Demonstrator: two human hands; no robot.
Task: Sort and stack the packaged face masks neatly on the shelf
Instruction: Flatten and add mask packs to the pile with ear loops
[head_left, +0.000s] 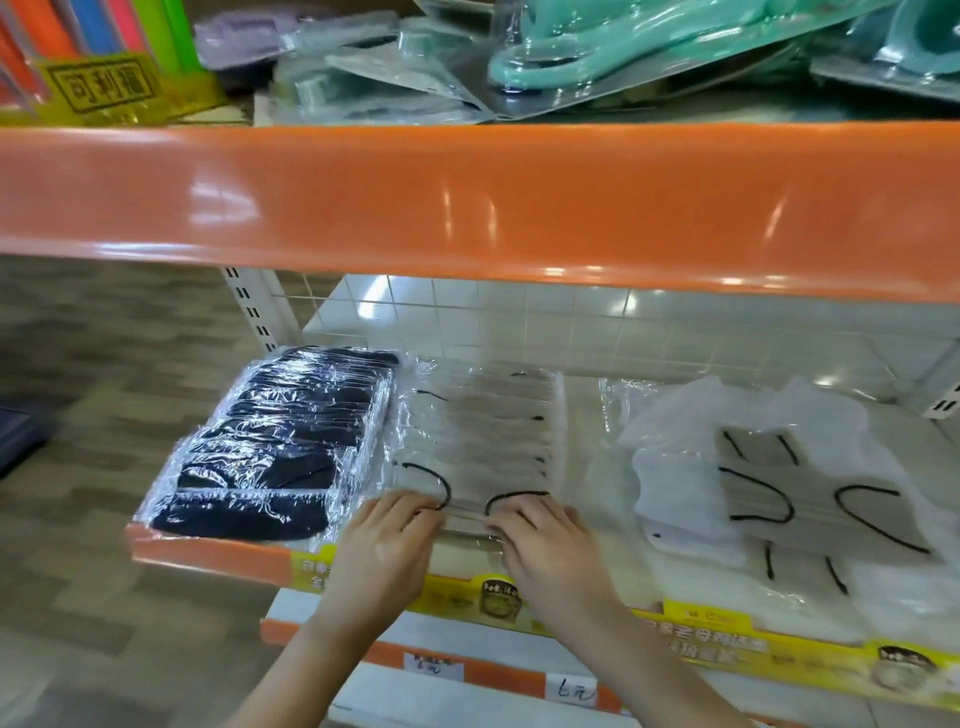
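Observation:
A row of black packaged masks (280, 441) lies overlapped at the shelf's left end. Beside it runs a row of grey packaged masks (493, 426) with black ear loops. My left hand (387, 545) and my right hand (550, 551) rest side by side on the front grey packaged mask (467, 506), fingers pressing its near edge; whether they grip it I cannot tell. On the right, loose grey and white packaged masks (789, 493) lie in a disordered heap. All sit on the white shelf (582, 405) with an orange front lip.
An orange upper shelf edge (467, 208) hangs close above. On it are teal plastic items in blister packs (623, 47) and a box of coloured sticks (104, 57). Yellow labels and price tags (574, 691) run along the front. Tiled floor lies left.

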